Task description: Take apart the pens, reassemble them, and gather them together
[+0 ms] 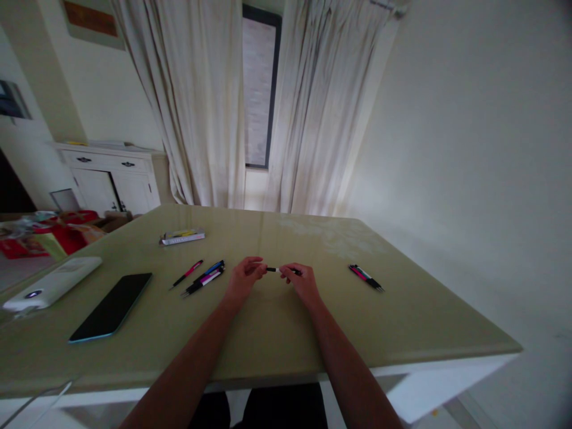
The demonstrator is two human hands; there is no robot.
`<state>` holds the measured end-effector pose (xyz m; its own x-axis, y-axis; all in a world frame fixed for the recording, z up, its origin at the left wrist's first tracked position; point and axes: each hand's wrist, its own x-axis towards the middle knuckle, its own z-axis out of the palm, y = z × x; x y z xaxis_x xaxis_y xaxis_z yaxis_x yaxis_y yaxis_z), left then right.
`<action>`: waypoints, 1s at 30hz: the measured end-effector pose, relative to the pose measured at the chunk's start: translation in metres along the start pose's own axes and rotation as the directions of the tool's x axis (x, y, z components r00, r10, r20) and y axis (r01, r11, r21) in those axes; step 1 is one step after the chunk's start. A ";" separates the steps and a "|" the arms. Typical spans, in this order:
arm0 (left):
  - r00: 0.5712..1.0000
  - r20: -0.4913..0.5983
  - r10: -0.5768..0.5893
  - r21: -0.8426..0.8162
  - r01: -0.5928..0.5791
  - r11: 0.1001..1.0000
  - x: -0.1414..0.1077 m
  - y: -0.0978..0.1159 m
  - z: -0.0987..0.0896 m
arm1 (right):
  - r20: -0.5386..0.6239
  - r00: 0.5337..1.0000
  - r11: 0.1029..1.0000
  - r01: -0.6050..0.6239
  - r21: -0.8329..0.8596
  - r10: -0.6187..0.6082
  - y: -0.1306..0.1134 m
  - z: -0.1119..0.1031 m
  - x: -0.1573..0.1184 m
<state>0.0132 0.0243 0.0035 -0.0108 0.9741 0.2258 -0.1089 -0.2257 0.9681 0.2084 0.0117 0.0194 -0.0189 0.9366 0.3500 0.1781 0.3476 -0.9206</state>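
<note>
A black and white pen (pixel 272 270) is held level above the middle of the table, spanning the gap between my two hands. My left hand (pixel 245 279) pinches its left end between thumb and fingers, which hide the tip. Closed round the other end is my right hand (pixel 302 282), with part of the dark barrel showing among the fingers. Left of my hands lies a cluster of several pens (pixel 205 280) in blue, purple, white and black. A single red and black pen (pixel 187 274) rests just beyond it. Several more pens (pixel 365 277) lie together on the right.
The greenish table (pixel 268 351) also bears a dark-screened phone (pixel 112 307), a white power bank (pixel 56 283) and a small box with a yellow item on it (pixel 182 237). A white cable (pixel 53 393) crosses the front left edge. A wall (pixel 469 179) borders the right side.
</note>
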 end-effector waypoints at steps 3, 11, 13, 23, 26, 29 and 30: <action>0.999 0.015 -0.052 0.021 0.052 0.998 0.000 0.001 0.001 | 0.006 1.000 1.000 0.001 0.006 -0.001 0.000 0.000 0.000; 0.994 0.006 -0.106 -0.103 0.106 0.989 -0.002 0.001 0.001 | -0.011 1.000 1.000 0.008 0.002 -0.008 0.003 0.001 0.001; 0.993 0.007 -0.116 -0.095 0.116 0.989 -0.002 0.002 0.001 | -0.002 1.000 1.000 -0.003 -0.001 0.003 0.003 0.001 0.001; 0.987 -0.007 -0.162 -0.208 0.157 0.965 -0.007 0.009 0.000 | 0.028 1.000 0.999 -0.004 0.049 0.003 0.003 0.002 0.001; 0.984 -0.008 -0.176 -0.264 0.168 0.950 -0.007 0.010 0.000 | 0.095 0.995 0.998 -0.022 0.067 0.016 0.003 0.004 0.001; 0.983 -0.016 -0.182 -0.336 0.167 0.927 -0.008 0.011 0.001 | 0.149 0.989 0.994 -0.037 0.101 0.022 0.006 0.008 -0.001; 0.982 -0.018 -0.187 -0.366 0.167 0.915 -0.008 0.011 0.002 | 0.164 0.986 0.992 -0.040 0.117 0.020 0.007 0.009 -0.001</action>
<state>0.0137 0.0142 0.0129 -0.0084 0.9992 0.0393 -0.4653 -0.0387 0.8843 0.2009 0.0134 0.0106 -0.1765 0.9382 0.2978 0.0627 0.3127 -0.9478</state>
